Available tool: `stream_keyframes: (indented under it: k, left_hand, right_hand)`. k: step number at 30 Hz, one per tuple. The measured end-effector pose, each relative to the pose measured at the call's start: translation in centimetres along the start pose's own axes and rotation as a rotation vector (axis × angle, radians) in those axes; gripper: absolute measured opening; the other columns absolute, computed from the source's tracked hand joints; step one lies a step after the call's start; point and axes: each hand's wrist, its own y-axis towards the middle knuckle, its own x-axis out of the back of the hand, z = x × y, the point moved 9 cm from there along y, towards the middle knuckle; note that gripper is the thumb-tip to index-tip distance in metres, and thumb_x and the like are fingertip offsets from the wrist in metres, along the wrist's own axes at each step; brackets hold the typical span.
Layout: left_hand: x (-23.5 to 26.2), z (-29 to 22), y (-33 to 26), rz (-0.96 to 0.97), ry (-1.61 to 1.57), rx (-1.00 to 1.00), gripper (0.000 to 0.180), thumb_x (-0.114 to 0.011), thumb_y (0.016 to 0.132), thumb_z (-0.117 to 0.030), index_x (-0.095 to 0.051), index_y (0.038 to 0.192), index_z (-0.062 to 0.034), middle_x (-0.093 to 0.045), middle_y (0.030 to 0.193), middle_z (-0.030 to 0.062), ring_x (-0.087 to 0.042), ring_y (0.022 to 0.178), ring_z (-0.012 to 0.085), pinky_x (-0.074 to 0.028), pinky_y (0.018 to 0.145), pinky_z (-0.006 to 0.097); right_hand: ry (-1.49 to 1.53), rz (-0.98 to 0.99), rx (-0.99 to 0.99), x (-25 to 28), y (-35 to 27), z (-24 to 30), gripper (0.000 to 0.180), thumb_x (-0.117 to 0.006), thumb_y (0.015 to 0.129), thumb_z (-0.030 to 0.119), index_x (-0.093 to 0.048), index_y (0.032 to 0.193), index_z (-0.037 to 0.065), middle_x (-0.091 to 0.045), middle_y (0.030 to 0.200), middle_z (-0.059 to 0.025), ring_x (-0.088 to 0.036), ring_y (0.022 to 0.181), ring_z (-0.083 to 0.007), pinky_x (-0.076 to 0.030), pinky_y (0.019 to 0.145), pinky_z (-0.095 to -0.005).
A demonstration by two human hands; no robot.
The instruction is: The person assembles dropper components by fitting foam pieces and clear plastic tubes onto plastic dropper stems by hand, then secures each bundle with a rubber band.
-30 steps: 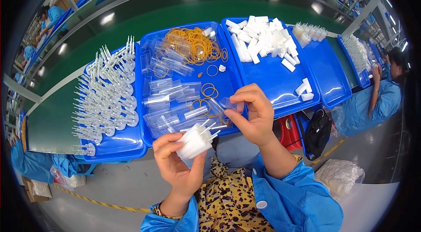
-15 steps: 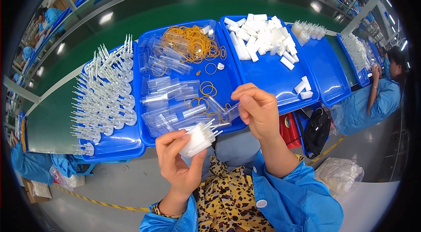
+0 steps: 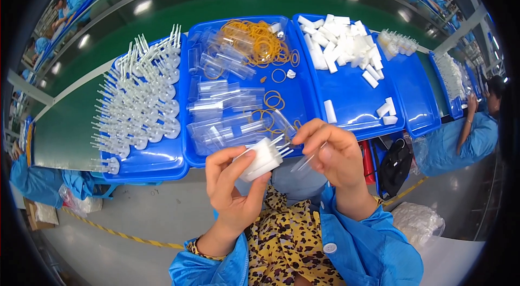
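White plastic bundle [image 3: 261,158] sits in the left hand [image 3: 233,188], fingers wrapped around it, thin stems poking out toward the right. Right hand [image 3: 331,152] is closed in a pinch on a clear tube [image 3: 306,162], thumb and fingers at its upper end, tube angled down-left toward the bundle.

Head view, change over the last second: the right hand was up over the middle tray [image 3: 244,86], at its near edge by the clear sleeves [image 3: 227,118]. Now it's pulled back off the tray and down, level with the left hand, just right of the bundle. Left hand barely moved; bundle tipped a bit more toward the right hand.

Read: pick from the tray looks done, tube is out and being brought to the bundle. Tube tip and stems are near, can't tell if touching yet.

Around the middle tray:
- on it, far end: heap of rubber bands [image 3: 260,42], a few loose ones nearer
- left of it: tray of stemmed white parts [image 3: 135,102], laid in rows
- right of it: tray of white blocks [image 3: 341,42], mostly piled at the far end
- further right: a co-worker's sleeve [image 3: 460,140] in blue, at another tray

Both hands hover below the middle tray's near edge, above the lap, not over the tabletop.
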Motion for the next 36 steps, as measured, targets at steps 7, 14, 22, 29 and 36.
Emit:
stream_keyframes:
  k: [7, 14, 22, 29, 36]
  left_hand:
    - [-0.5, -0.2, 0.3, 0.046, 0.029, -0.003, 0.037, -0.076, 0.076, -0.001, -0.065, 0.112, -0.0008, -0.049, 0.115, 0.015, -0.058, 0.096, 0.0234, -0.05, 0.079, 0.031]
    - [-0.5, 0.2, -0.1, 0.029, 0.032, 0.002, 0.032, -0.075, 0.077, 0.001, -0.066, 0.108, -0.0014, -0.048, 0.116, 0.0148, -0.059, 0.096, 0.0257, -0.052, 0.08, 0.034]
    - [-0.2, 0.6, -0.5, -0.07, -0.058, 0.027, 0.03, -0.074, 0.075, 0.004, -0.067, 0.104, -0.0028, -0.045, 0.114, 0.0141, -0.059, 0.104, 0.0315, -0.051, 0.085, 0.036]
    - [-0.6, -0.1, -0.1, -0.003, -0.021, -0.014, 0.036, -0.071, 0.074, 0.009, -0.067, 0.108, -0.0047, -0.043, 0.113, 0.0129, -0.06, 0.103, 0.0313, -0.053, 0.089, 0.04]
    - [-0.8, 0.3, -0.5, -0.022, -0.149, 0.033, 0.024, -0.068, 0.081, 0.005, -0.061, 0.102, -0.0028, -0.044, 0.113, 0.0166, -0.058, 0.106, 0.0314, -0.05, 0.097, 0.048]
  right_hand:
    - [-0.21, 0.025, -0.016, -2.3, -0.2, 0.7, 0.018, -0.058, 0.089, 0.009, -0.065, 0.099, -0.005, -0.058, 0.119, -0.0201, -0.055, 0.071, -0.009, -0.045, 0.063, -0.0207]
    - [-0.252, -0.137, 0.075, -0.5, -0.7, 1.1, 0.018, -0.058, 0.09, 0.009, -0.065, 0.099, -0.004, -0.058, 0.112, -0.0157, -0.053, 0.072, -0.0064, -0.044, 0.063, -0.02]
    - [-0.151, -0.047, 0.016, -1.9, -0.5, 0.3, 0.02, -0.058, 0.091, 0.013, -0.065, 0.099, -0.005, -0.059, 0.11, -0.0156, -0.052, 0.069, -0.0065, -0.043, 0.059, -0.019]
    - [0.004, -0.012, -0.022, -1.5, -0.3, -1.2, 0.021, -0.056, 0.093, 0.014, -0.063, 0.101, -0.005, -0.062, 0.11, -0.019, -0.052, 0.064, -0.0065, -0.043, 0.056, -0.0192]
    - [0.014, 0.028, -0.044, -1.8, -0.6, -0.5, 0.02, -0.055, 0.093, 0.014, -0.063, 0.098, -0.005, -0.065, 0.108, -0.0212, -0.053, 0.064, -0.0057, -0.043, 0.054, -0.0185]
